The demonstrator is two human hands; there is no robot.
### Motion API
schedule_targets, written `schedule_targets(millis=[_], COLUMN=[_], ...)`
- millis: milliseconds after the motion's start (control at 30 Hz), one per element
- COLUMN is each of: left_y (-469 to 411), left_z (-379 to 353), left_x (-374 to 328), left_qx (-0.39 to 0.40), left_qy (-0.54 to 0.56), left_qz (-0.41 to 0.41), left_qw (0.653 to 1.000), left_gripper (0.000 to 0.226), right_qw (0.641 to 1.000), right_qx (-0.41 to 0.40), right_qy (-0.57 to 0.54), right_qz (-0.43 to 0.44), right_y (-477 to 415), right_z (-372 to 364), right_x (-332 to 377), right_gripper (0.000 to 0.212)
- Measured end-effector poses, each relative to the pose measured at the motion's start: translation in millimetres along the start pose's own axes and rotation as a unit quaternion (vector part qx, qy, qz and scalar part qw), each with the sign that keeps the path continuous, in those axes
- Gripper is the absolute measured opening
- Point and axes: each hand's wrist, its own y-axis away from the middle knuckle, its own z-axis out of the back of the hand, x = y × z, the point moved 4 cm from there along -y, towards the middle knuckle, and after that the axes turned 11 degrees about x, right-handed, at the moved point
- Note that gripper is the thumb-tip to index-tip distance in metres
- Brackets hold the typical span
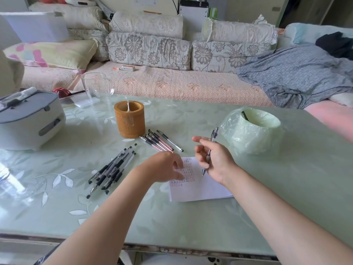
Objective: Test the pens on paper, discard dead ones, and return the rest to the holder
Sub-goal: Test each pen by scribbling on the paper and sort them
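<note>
On the table (pixel 191 222), far left, sits a grey appliance (pixel 28 119), with a clear jug (pixel 97 87) behind it. Next comes the holder (pixel 129 119), upright. Its inside is mostly hidden, so I cannot tell whether any pen stands in it. Two lots of pens lie loose. A left pile (pixel 112 168) sits toward the table's front, its long axes running up toward the holder. A far pile (pixel 160 140) lies just beside the holder's foot. Which lot has been tested cannot be told.

The left hand (pixel 164 165) holds nothing. Its fingers (pixel 178 163) bend down onto the left part of the paper (pixel 198 188), seemingly pinning it, though they are blurred. The paper carries rows of small marks, too fine to read.

The right hand (pixel 215 159) grips one pen (pixel 214 134) in its lower fingers, with thumb and forefinger spread loose. The pen stands steep, its tip low and just over the paper, its cap end up and leaning toward the bin (pixel 252 131). The bin, lined with a green bag, is just beyond and right of this hand. A dark pen end (pixel 244 115) shows at its rim, and the rest inside is hidden.

The coming move likely turns on this: the bin is near the right hand, roughly along the pen's own axis. The holder is well apart to the left, past the left hand and the far pile, and the left hand is the nearer one to it. A discard looks like a short reach, while a return means crossing the paper. Whether this pen wrote cannot be made out.
</note>
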Motion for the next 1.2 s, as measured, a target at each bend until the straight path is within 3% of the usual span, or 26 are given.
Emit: schedule_targets(millis=[100,200,333,467,567,1200], left_y=[-1,-1,-2,-3,-4,-11], left_z=[0,0,1,3,4,-2], left_x=[2,5,6,12,14,6], left_qx=[-0.003,-0.003,0.006,0.013,0.006,-0.001], left_qy=[0.0,0.008,0.023,0.04,0.039,0.041], left_qz=[-0.003,-0.006,-0.01,-0.008,-0.015,-0.042], left_qw=[1.0,1.0,1.0,0.999,0.999,0.998], left_gripper=[0.033,0.034,0.036,0.037,0.038,0.035], right_qw=[0.999,0.988,0.978,0.953,0.932,0.904], right_qx=[0.019,0.003,0.042,0.081,0.092,0.11], right_qy=[0.013,0.133,0.193,0.292,0.35,0.413], right_qz=[-0.033,-0.075,-0.066,-0.03,-0.026,0.023], right_y=[2,2,8,14,17,14], right_z=[0,8,10,10,8,11], right_x=[-6,-15,-22,-27,-30,-46], right_gripper=[0.042,0.055,0.04,0.005,0.011,0.024])
